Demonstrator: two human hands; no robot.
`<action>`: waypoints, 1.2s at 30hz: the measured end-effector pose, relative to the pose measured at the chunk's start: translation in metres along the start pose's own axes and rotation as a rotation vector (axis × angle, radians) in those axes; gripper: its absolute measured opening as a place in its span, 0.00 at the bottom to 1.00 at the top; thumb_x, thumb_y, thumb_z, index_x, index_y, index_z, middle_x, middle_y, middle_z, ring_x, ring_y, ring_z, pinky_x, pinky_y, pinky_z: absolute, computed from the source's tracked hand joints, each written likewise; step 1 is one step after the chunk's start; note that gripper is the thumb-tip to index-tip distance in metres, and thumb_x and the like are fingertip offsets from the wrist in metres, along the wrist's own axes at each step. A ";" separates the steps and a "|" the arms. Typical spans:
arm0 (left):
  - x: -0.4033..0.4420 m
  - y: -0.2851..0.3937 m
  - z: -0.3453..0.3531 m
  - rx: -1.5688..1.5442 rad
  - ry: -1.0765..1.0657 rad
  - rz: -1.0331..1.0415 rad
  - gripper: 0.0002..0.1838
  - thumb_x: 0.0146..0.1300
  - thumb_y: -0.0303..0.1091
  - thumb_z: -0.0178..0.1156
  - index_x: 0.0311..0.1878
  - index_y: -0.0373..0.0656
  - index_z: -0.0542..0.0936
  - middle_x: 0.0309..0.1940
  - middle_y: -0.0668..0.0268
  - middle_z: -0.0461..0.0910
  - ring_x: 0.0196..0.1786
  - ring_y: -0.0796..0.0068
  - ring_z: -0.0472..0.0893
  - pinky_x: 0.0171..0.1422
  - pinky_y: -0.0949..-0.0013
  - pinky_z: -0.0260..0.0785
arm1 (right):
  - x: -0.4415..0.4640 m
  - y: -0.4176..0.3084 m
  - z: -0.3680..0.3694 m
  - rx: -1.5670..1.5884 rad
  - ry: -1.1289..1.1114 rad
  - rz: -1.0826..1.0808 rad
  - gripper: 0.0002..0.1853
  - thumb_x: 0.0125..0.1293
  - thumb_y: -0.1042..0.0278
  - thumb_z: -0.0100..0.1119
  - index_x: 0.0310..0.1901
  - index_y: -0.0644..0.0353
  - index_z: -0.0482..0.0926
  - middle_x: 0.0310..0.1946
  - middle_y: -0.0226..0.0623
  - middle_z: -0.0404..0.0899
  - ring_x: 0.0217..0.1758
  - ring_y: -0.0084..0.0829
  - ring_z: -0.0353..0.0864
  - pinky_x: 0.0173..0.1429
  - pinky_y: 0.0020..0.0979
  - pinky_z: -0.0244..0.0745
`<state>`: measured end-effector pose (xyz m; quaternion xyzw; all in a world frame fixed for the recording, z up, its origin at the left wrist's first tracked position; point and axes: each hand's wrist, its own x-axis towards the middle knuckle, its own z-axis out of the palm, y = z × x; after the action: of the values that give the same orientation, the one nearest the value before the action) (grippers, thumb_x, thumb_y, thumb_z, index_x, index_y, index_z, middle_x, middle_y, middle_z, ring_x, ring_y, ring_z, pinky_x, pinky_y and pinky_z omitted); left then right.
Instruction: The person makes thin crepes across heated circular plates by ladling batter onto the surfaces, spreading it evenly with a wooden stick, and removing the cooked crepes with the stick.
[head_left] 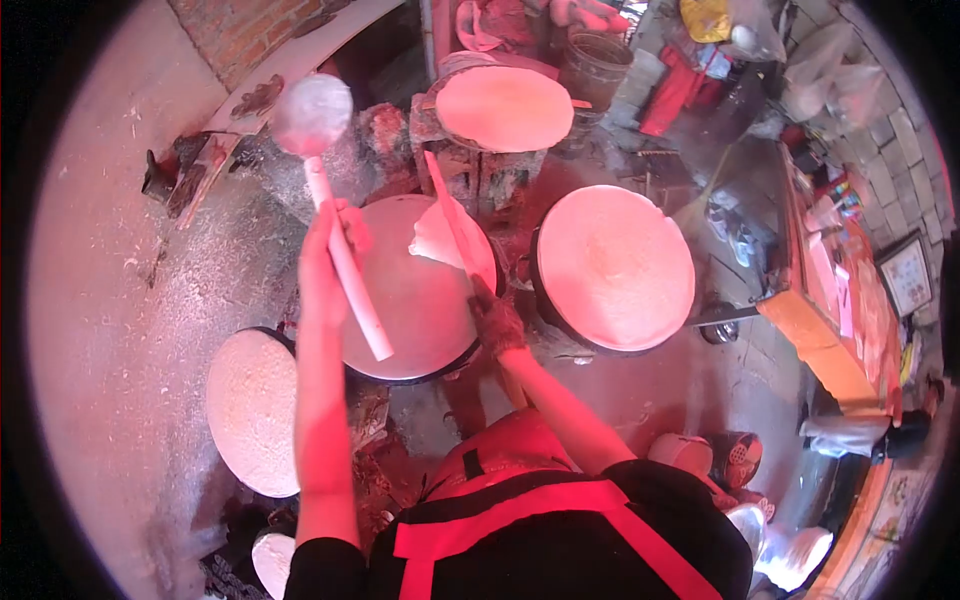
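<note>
Batter (434,236), seemingly part-spread, lies toward one o'clock on the middle griddle (400,325), the neighbouring griddle (546,310) at three looks fully coated, and left hand (330,245) wraps its grip around a ladle (352,265), right hand (498,320) around a paddle (456,222).

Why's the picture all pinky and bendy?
Head view: reddish light tints the flat round greyish griddle and pale-handled round ladle; head view: likely wide-lens distortion curves the orange wooden counter, corners black; head view: fine background detail looks hazy.
</note>
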<state>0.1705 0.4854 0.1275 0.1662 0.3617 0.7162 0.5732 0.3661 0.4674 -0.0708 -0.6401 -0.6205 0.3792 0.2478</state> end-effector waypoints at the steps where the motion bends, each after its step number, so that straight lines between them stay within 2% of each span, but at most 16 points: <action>1: -0.011 0.012 0.006 0.050 0.044 -0.055 0.07 0.66 0.35 0.49 0.37 0.41 0.68 0.22 0.74 0.65 0.20 0.84 0.64 0.20 0.81 0.57 | 0.013 0.011 0.013 0.175 0.005 -0.076 0.25 0.61 0.61 0.53 0.61 0.47 0.65 0.47 0.46 0.76 0.48 0.41 0.77 0.52 0.34 0.69; 2: -0.013 0.016 -0.014 0.051 -0.024 -0.157 0.07 0.66 0.34 0.49 0.35 0.42 0.68 0.22 0.74 0.64 0.20 0.85 0.64 0.20 0.81 0.56 | 0.021 0.022 0.023 0.350 0.006 -0.155 0.25 0.61 0.60 0.54 0.60 0.52 0.67 0.47 0.46 0.77 0.49 0.41 0.77 0.52 0.33 0.69; 3: -0.009 0.020 -0.051 0.053 -0.091 -0.257 0.06 0.65 0.34 0.49 0.34 0.43 0.67 0.21 0.75 0.64 0.19 0.85 0.63 0.19 0.82 0.56 | 0.023 0.028 0.025 0.628 -0.092 -0.038 0.24 0.61 0.59 0.56 0.57 0.60 0.69 0.52 0.38 0.75 0.54 0.30 0.74 0.57 0.27 0.64; 4: -0.010 0.019 -0.084 0.056 -0.156 -0.357 0.06 0.65 0.33 0.49 0.33 0.44 0.67 0.20 0.75 0.63 0.18 0.86 0.62 0.19 0.82 0.55 | 0.013 0.027 0.019 0.626 -0.048 -0.024 0.25 0.61 0.59 0.56 0.58 0.60 0.69 0.53 0.37 0.74 0.54 0.28 0.73 0.58 0.26 0.63; 8: -0.081 -0.005 -0.160 0.194 0.167 -0.492 0.08 0.64 0.31 0.49 0.29 0.49 0.64 0.15 0.79 0.59 0.14 0.89 0.57 0.14 0.83 0.49 | -0.048 0.062 0.037 0.730 0.105 0.084 0.26 0.62 0.57 0.56 0.60 0.58 0.67 0.56 0.35 0.70 0.58 0.22 0.67 0.61 0.24 0.59; 10: -0.116 -0.022 -0.196 0.058 0.214 -0.466 0.09 0.63 0.32 0.52 0.28 0.50 0.64 0.14 0.80 0.57 0.13 0.90 0.56 0.13 0.83 0.48 | -0.067 0.067 0.062 0.719 0.205 0.073 0.25 0.64 0.58 0.52 0.60 0.59 0.66 0.55 0.31 0.72 0.56 0.20 0.68 0.59 0.22 0.61; 13: -0.160 -0.032 -0.206 -0.077 0.297 -0.456 0.09 0.62 0.33 0.54 0.28 0.50 0.64 0.14 0.80 0.56 0.13 0.89 0.56 0.14 0.83 0.47 | -0.068 0.003 0.065 0.607 0.145 0.071 0.26 0.64 0.57 0.52 0.61 0.58 0.65 0.60 0.36 0.67 0.62 0.23 0.63 0.63 0.24 0.58; 16: -0.185 -0.040 -0.200 -0.041 0.426 -0.410 0.10 0.61 0.34 0.55 0.27 0.50 0.65 0.13 0.80 0.55 0.13 0.89 0.56 0.16 0.82 0.48 | -0.027 -0.028 0.093 0.629 0.176 0.075 0.30 0.60 0.54 0.57 0.62 0.56 0.64 0.51 0.40 0.75 0.52 0.27 0.73 0.56 0.26 0.65; 19: -0.193 -0.048 -0.214 0.013 0.472 -0.390 0.08 0.60 0.34 0.57 0.30 0.47 0.67 0.15 0.77 0.58 0.15 0.86 0.58 0.18 0.81 0.50 | 0.019 -0.022 0.136 0.603 0.172 -0.037 0.27 0.60 0.57 0.57 0.61 0.53 0.66 0.28 0.28 0.71 0.25 0.20 0.67 0.29 0.24 0.63; 22: -0.203 -0.052 -0.230 0.070 0.491 -0.339 0.07 0.58 0.33 0.58 0.32 0.45 0.69 0.18 0.75 0.62 0.17 0.85 0.60 0.18 0.81 0.51 | 0.029 -0.019 0.102 0.954 -0.379 0.361 0.22 0.61 0.61 0.57 0.58 0.50 0.70 0.16 0.20 0.65 0.10 0.14 0.58 0.13 0.23 0.54; 24: -0.211 -0.054 -0.239 0.086 0.488 -0.317 0.07 0.58 0.33 0.58 0.33 0.45 0.70 0.21 0.74 0.63 0.18 0.85 0.61 0.19 0.82 0.52 | -0.025 -0.061 0.057 0.896 -0.380 0.208 0.20 0.61 0.63 0.56 0.57 0.50 0.72 0.14 0.18 0.63 0.09 0.14 0.56 0.12 0.23 0.52; 25: -0.215 -0.052 -0.241 0.094 0.486 -0.317 0.07 0.58 0.33 0.58 0.34 0.44 0.70 0.22 0.74 0.64 0.19 0.85 0.61 0.19 0.82 0.52 | -0.031 -0.033 0.058 0.731 -0.277 0.091 0.22 0.62 0.63 0.55 0.58 0.55 0.70 0.33 0.29 0.68 0.32 0.21 0.64 0.35 0.26 0.59; 27: -0.221 -0.050 -0.241 0.091 0.498 -0.330 0.08 0.57 0.32 0.58 0.36 0.43 0.71 0.24 0.73 0.65 0.19 0.85 0.61 0.20 0.82 0.53 | -0.046 0.013 0.063 0.622 -0.076 -0.018 0.24 0.62 0.63 0.55 0.59 0.61 0.68 0.54 0.42 0.72 0.56 0.29 0.71 0.59 0.28 0.64; 29: -0.227 -0.050 -0.240 0.094 0.513 -0.341 0.07 0.57 0.32 0.58 0.36 0.43 0.71 0.24 0.72 0.65 0.20 0.85 0.61 0.21 0.82 0.53 | -0.066 0.031 0.063 0.736 0.123 0.002 0.25 0.62 0.63 0.56 0.59 0.61 0.67 0.57 0.43 0.70 0.60 0.29 0.68 0.62 0.27 0.60; 32: -0.231 -0.052 -0.241 0.074 0.525 -0.336 0.07 0.56 0.31 0.57 0.37 0.43 0.71 0.25 0.72 0.65 0.20 0.85 0.61 0.21 0.82 0.54 | -0.066 0.021 0.081 0.703 0.116 0.030 0.26 0.60 0.60 0.58 0.58 0.61 0.68 0.57 0.44 0.69 0.61 0.28 0.67 0.63 0.26 0.59; 36: -0.238 -0.055 -0.236 0.098 0.580 -0.287 0.07 0.56 0.32 0.58 0.37 0.43 0.72 0.26 0.73 0.65 0.22 0.85 0.63 0.22 0.82 0.56 | -0.028 -0.029 0.113 0.603 0.079 -0.065 0.25 0.59 0.61 0.59 0.57 0.59 0.70 0.47 0.30 0.76 0.44 0.20 0.71 0.49 0.22 0.66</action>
<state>0.1229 0.1884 -0.0308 -0.0701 0.5637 0.6275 0.5325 0.2606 0.4261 -0.1092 -0.5316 -0.4899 0.5132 0.4626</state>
